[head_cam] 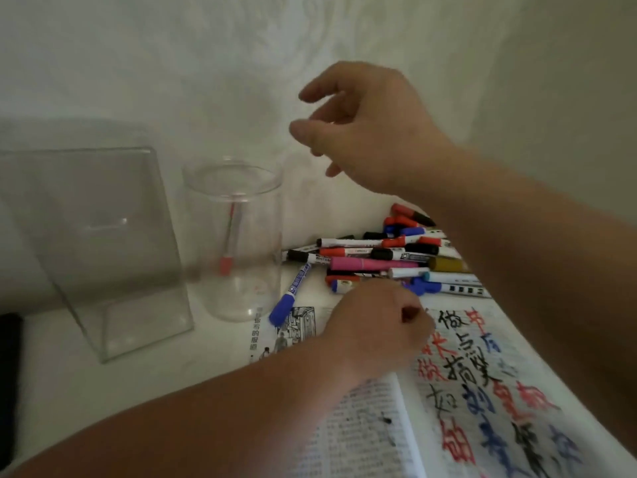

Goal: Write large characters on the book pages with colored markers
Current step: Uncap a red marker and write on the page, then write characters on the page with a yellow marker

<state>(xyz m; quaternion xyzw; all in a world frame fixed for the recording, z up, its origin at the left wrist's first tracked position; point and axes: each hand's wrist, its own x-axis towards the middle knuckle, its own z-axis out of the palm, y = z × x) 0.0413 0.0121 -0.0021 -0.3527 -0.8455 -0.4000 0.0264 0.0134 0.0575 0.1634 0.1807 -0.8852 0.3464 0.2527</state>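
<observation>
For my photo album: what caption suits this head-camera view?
Right hand hovers empty near a clear cylindrical jar holding one red marker; left hand rests on the open printed book.

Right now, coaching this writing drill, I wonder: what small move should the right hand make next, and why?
Probably lower the right hand to the marker pile and grip one: it hangs empty in the air, and a red marker stands in the cup.

On my left I see a clear acrylic stand (pixel 96 229) leaning back on the white table (pixel 155 374), a clear round jar (pixel 263 257) upright just beside it, and a dark object (pixel 8 374) at the table's left edge.
</observation>
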